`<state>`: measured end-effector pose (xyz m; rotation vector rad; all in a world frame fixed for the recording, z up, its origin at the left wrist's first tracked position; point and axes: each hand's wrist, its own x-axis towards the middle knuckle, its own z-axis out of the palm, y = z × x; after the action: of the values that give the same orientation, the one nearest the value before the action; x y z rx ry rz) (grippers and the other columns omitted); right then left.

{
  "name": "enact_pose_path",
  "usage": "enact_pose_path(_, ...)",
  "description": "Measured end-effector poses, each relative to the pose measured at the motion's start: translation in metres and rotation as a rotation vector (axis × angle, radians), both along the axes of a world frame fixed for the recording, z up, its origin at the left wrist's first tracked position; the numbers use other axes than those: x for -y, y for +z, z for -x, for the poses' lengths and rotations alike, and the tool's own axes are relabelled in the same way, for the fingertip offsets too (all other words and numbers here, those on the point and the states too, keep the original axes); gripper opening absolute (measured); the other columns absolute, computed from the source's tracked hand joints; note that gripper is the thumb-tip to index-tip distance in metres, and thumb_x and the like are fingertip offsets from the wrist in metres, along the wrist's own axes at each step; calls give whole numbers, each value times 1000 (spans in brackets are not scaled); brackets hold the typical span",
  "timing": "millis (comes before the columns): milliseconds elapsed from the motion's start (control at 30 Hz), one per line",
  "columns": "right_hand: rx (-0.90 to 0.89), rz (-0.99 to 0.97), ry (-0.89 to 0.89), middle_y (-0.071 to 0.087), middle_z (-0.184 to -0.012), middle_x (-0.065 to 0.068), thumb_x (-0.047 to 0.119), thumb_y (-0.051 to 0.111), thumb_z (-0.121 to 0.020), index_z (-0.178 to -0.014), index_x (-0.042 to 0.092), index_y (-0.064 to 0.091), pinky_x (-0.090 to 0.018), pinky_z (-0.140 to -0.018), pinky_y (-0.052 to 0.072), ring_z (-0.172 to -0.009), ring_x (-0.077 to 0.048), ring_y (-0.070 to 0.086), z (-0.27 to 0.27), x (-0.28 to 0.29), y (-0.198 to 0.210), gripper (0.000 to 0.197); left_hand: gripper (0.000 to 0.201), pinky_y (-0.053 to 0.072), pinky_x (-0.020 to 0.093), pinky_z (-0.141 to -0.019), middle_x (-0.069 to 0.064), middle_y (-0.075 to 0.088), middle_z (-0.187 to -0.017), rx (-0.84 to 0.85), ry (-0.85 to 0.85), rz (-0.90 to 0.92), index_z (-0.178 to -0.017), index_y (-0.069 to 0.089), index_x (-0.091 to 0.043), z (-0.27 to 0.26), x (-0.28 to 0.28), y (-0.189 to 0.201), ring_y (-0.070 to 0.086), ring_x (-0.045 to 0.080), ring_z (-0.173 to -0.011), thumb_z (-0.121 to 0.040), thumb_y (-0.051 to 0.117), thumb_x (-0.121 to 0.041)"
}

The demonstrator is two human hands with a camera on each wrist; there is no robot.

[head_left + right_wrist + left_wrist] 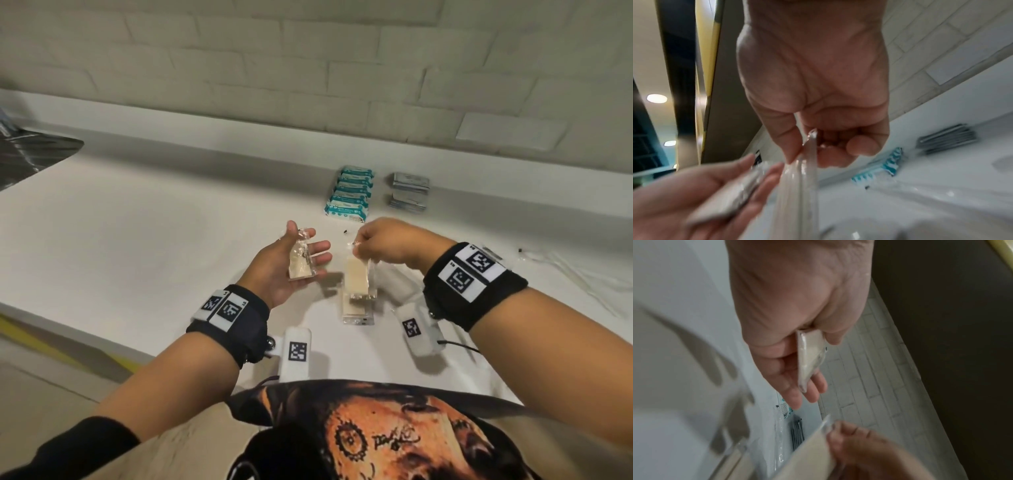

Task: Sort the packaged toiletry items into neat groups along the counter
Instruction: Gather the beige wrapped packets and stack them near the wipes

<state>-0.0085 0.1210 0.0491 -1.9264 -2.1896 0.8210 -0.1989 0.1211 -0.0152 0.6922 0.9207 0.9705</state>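
I see left hand (pixel 274 267) flat, fingers straight, beige packet (pixel 301 263) on palm; right hand (pixel 387 240) pinching second packet (pixel 357 275), both just short of teal packs (pixel 349 193).

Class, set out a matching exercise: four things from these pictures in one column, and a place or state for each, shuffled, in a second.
Things:
1 teal packs
2 grey packs
3 left hand
4 right hand

Places or states:
A pinches the plain packet by its top edge
B two piles, rightmost on the counter
C bears the marked packet on its palm
D one row left of the piles

Pairs: 1-D, 2-B, 3-C, 4-A
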Motion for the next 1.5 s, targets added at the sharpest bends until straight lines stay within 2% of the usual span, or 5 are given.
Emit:
enact_pose_path(267,223,-108,-4,65,-106,2,40,65,-85,-105,21,68,-33,-83,49,-94,-17,59,3,1,-40,27,51,49,35,-81,5,75,-103,57,26,-34,-105,58,-13,1,5,2,66,22,-104,-97,31,-55)
enact_pose_path(500,-620,-11,-108,66,-69,7,5,76,-76,-84,0,73,-14,-52,43,-52,4,54,23,10,-17,10,61,47,40,-93,10,67,-102,136,-56,-140,-96,61,-9,-21,6,10,63,24,-98,-99,19,-54)
enact_pose_path(800,75,-793,309,60,-91,-1,19,71,-79,-82,20,73,-28,-70,39,-83,-23,58,-7,3,-16,3,23,54,24,-58,6,65,-79,-50,-88,101,-94,62,-9,-15,5,18,65,13,-61,-94,56,-31)
enact_pose_path(1033,-502,-264,-119,63,-91,4,22,77,-79,-110,18,66,-28,-76,47,-77,-10,57,-8,2,-10,33,12,52,24,-70,5,69,-85,-299,-58,-238,-99,64,-8,-22,12,17,64,12,-68,-89,60,-1)
enact_pose_path(1500,50,-69,-7,59,-94,-4,28,52,-97,-99,12,62,-28,-72,40,-84,-18,51,-16,9,-10,19,11,48,26,-70,0,63,-84,-537,-86,-55,-101,62,-12,-20,21,-5,60,11,-69,-92,55,-10)
